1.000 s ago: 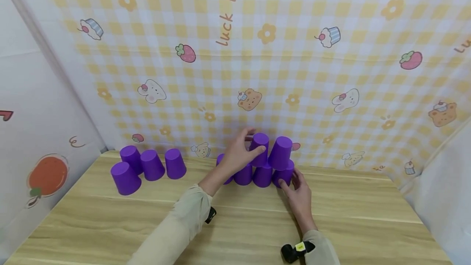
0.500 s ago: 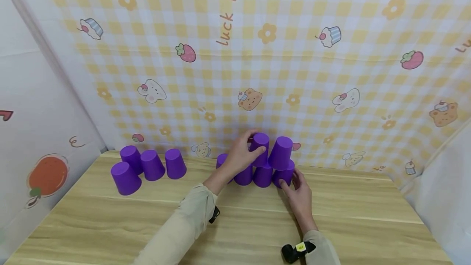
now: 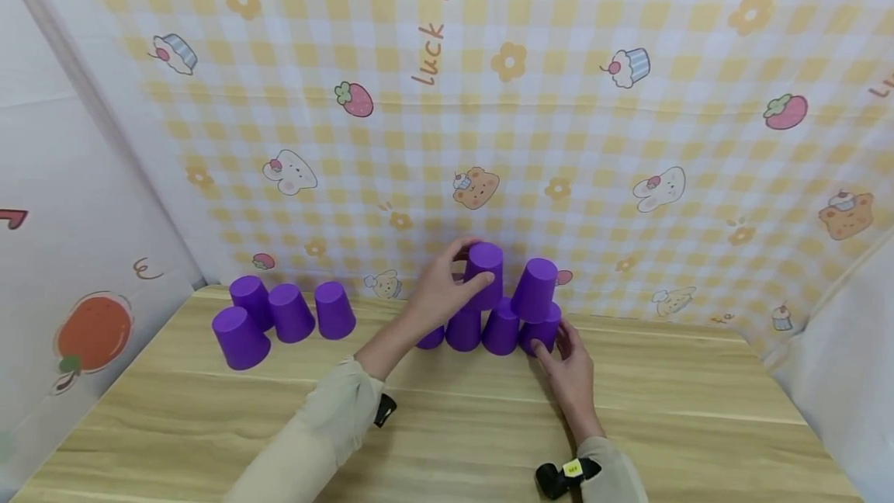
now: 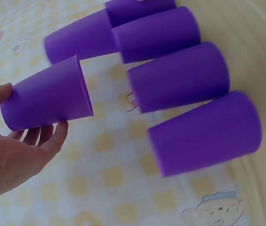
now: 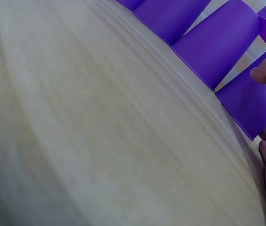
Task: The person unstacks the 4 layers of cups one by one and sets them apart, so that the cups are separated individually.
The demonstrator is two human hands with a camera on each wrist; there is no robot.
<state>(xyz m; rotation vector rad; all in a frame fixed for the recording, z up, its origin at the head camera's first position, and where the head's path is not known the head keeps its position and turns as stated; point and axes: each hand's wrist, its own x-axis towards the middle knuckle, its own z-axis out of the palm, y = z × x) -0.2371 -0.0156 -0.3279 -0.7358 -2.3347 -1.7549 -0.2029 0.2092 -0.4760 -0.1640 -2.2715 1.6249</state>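
Note:
Several purple cups stand upside down in a row (image 3: pixel 500 332) by the patterned cloth. My left hand (image 3: pixel 438 289) holds another upside-down cup (image 3: pixel 485 258) above this row, thumb on the near side. In the left wrist view a gap shows between the rim of this held cup (image 4: pixel 48 96) and the row beneath. One cup (image 3: pixel 535 291) rests on the two rightmost cups as a second layer. My right hand (image 3: pixel 573 375) grips the rightmost bottom cup (image 3: pixel 541 336), its thumb on the front. The leftmost row cup (image 3: pixel 431 338) is partly hidden by my left arm.
Several more purple cups (image 3: pixel 291 313) stand upside down in a loose group at the table's left. The wooden table (image 3: pixel 663 410) ends at a yellow checked cloth (image 3: pixel 419 138) behind. White cloth (image 3: pixel 70 177) hangs at the left side.
My left hand has raised its cup off the row and moved it slightly left. The right hand stays on the rightmost bottom cup.

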